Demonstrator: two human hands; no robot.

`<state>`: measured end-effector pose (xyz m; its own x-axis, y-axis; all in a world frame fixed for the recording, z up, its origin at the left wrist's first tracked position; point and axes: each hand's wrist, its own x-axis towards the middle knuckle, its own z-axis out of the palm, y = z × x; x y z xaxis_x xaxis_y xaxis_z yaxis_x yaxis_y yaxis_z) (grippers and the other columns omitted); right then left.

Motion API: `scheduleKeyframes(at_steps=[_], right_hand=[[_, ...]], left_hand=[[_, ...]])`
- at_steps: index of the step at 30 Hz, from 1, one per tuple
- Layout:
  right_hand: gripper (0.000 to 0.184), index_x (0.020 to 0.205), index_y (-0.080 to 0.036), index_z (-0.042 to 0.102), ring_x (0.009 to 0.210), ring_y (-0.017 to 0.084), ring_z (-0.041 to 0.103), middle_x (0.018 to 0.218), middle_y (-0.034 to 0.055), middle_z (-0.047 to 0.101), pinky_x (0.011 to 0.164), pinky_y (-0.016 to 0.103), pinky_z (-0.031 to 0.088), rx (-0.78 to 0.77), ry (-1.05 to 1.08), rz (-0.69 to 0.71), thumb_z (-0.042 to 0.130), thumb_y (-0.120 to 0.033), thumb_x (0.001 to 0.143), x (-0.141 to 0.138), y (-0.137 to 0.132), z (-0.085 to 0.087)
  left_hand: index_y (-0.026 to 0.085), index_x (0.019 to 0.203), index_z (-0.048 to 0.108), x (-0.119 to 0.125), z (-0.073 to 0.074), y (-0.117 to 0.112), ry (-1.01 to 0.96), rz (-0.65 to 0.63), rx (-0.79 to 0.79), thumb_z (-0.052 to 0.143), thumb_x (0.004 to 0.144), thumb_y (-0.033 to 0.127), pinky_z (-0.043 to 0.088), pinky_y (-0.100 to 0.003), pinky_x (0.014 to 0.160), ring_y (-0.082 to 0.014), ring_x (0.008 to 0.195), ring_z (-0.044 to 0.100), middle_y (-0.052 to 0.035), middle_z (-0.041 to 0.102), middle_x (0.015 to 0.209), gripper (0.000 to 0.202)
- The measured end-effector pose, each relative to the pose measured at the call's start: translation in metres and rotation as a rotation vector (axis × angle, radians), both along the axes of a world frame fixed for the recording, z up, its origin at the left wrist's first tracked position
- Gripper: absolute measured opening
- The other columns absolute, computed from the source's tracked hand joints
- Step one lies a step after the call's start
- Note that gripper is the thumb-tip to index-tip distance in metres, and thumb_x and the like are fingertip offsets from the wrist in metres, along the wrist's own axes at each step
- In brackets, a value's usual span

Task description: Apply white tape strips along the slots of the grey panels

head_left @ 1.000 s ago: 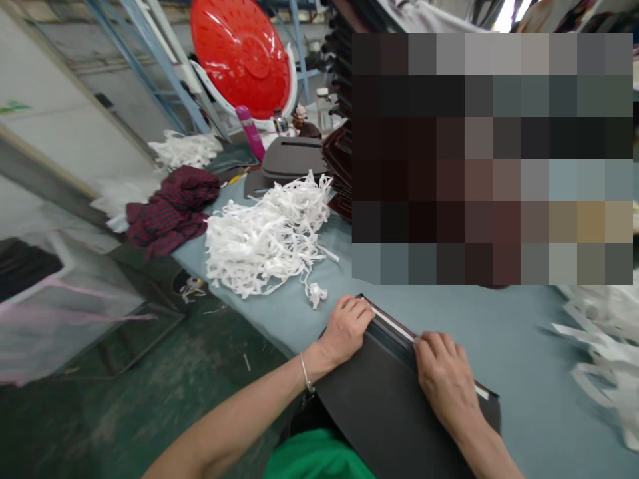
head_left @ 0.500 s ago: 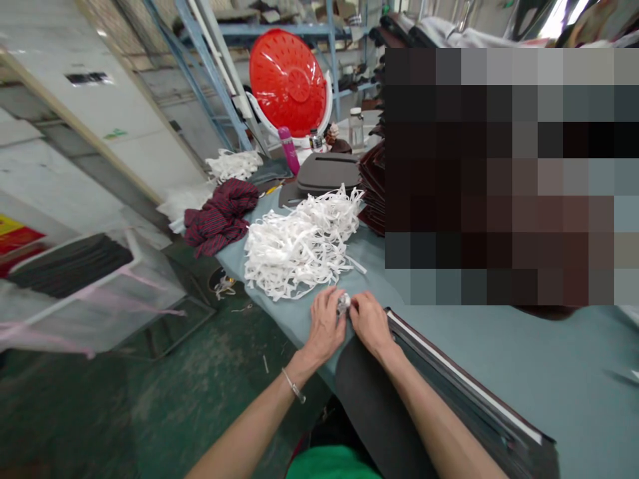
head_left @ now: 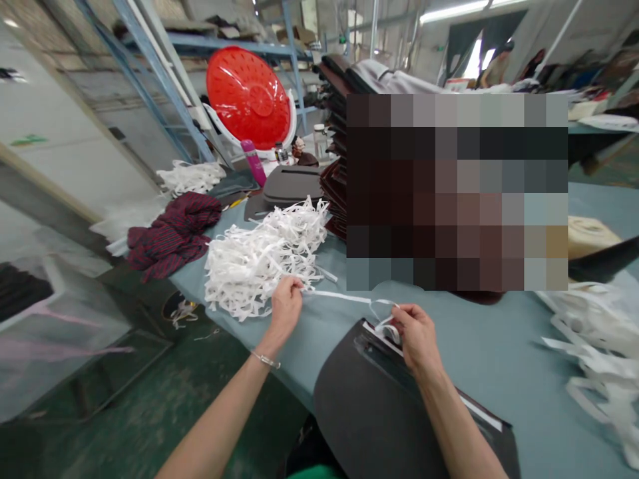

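My left hand (head_left: 286, 303) pinches one end of a thin white strip (head_left: 339, 295) beside the heap of white strips (head_left: 259, 256). My right hand (head_left: 415, 332) pinches the strip's other, curled end over the near end of a stack of dark flat panels (head_left: 369, 406). The strip is stretched between the two hands above the grey-blue table (head_left: 504, 346). The panel stack has a white edge band and reaches from my lap onto the table.
A dark red cloth (head_left: 172, 233) lies at the table's left edge. Behind stand a red round basket (head_left: 248, 96), a pink bottle (head_left: 253, 161), dark panels (head_left: 292, 183) and a tall stack of dark pieces (head_left: 335, 153). More white strips (head_left: 599, 346) lie at right.
Both hands went from the panel edge to a small knot of strip near the heap, then drew apart, pulling the strip out straight between them. The camera view shifted.
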<state>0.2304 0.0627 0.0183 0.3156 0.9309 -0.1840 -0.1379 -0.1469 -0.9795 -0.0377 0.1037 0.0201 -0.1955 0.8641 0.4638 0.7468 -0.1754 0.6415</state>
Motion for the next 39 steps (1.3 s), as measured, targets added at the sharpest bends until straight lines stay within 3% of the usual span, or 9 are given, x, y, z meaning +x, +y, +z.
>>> scheduleKeyframes(at_steps=[5,9,15,19,25,28,32,35,39], right_hand=[[0.038,0.071,-0.017,0.055,0.043,0.007,0.042,0.055,-0.0048,0.052,0.042,0.021,0.033,-0.015,0.123,-0.025,0.075,-0.048,0.060,0.017,-0.004,0.010],[0.039,0.072,-0.016,0.057,0.043,0.007,0.040,0.053,-0.0050,0.052,0.042,0.020,0.031,0.004,0.160,-0.034,0.076,-0.048,0.060,0.011,-0.006,0.014],[0.032,0.072,-0.015,0.061,0.052,0.008,0.045,0.059,-0.0040,0.055,0.050,0.021,0.036,0.069,0.183,-0.063,0.076,-0.041,0.062,-0.005,-0.005,0.013],[0.030,0.071,-0.016,0.059,0.060,0.009,0.051,0.067,-0.0027,0.059,0.059,0.023,0.042,0.099,0.195,-0.187,0.075,-0.040,0.061,-0.002,-0.004,0.006],[0.029,0.074,-0.019,0.052,0.063,0.011,0.056,0.070,-0.0028,0.059,0.064,0.028,0.048,0.130,0.168,-0.416,0.067,-0.040,0.062,0.026,0.004,-0.003],[0.027,0.077,-0.020,0.051,0.064,0.012,0.056,0.071,-0.0028,0.059,0.065,0.029,0.048,0.141,0.090,-0.483,0.064,-0.040,0.064,0.056,0.006,-0.003],[0.020,0.077,-0.018,0.057,0.064,0.013,0.054,0.068,-0.0017,0.060,0.064,0.027,0.045,0.167,-0.122,-0.419,0.064,-0.035,0.068,0.075,-0.004,0.008],[0.013,0.072,-0.019,0.059,0.063,0.014,0.053,0.065,-0.0016,0.060,0.062,0.025,0.042,0.226,-0.293,-0.329,0.062,-0.031,0.072,0.054,-0.012,0.024],[0.011,0.069,-0.020,0.058,0.060,0.013,0.054,0.064,-0.0015,0.060,0.059,0.022,0.041,0.384,-0.584,-0.094,0.051,-0.022,0.079,0.017,-0.011,0.026]], left_hand=[[0.017,0.092,0.063,0.005,0.018,0.024,0.052,-0.019,0.023,0.039,0.074,0.004,0.042,-0.040,0.090,-0.0237,0.097,0.055,-0.0083,0.062,0.098,0.032],[0.022,0.112,0.061,0.051,0.036,0.007,0.201,0.084,0.085,0.045,0.079,0.006,0.026,-0.055,0.102,-0.0339,0.124,0.037,-0.0093,0.052,0.131,0.040],[0.024,0.120,0.053,0.130,0.027,-0.034,0.049,-0.571,-0.182,0.060,0.083,0.040,0.041,-0.039,0.095,-0.0229,0.113,0.050,-0.0071,0.058,0.122,0.041],[0.019,0.096,0.060,0.137,0.021,-0.033,-0.014,-0.763,-0.451,0.036,0.094,0.039,0.045,-0.024,0.067,-0.0130,0.073,0.058,0.0004,0.064,0.080,0.031],[0.021,0.089,0.063,0.117,0.028,-0.018,0.126,-0.755,-0.428,0.041,0.091,0.028,0.042,-0.021,0.064,-0.0113,0.068,0.058,0.0028,0.064,0.074,0.023],[0.021,0.089,0.064,0.092,0.030,-0.002,0.186,-0.638,-0.393,0.042,0.088,0.021,0.045,-0.024,0.072,-0.0144,0.076,0.061,-0.0006,0.067,0.081,0.022],[0.016,0.095,0.064,0.072,0.038,0.021,0.226,-0.339,-0.234,0.041,0.089,0.022,0.038,-0.048,0.095,-0.0289,0.110,0.053,-0.0151,0.061,0.113,0.024],[0.020,0.104,0.064,0.092,0.044,0.015,0.321,-0.201,-0.009,0.049,0.086,0.027,0.028,-0.058,0.102,-0.0354,0.128,0.037,-0.0153,0.048,0.135,0.024],[0.023,0.138,0.039,0.143,0.025,-0.015,0.302,-0.695,0.035,0.049,0.082,0.021,0.034,-0.045,0.107,-0.0251,0.127,0.044,-0.0116,0.050,0.136,0.057]])
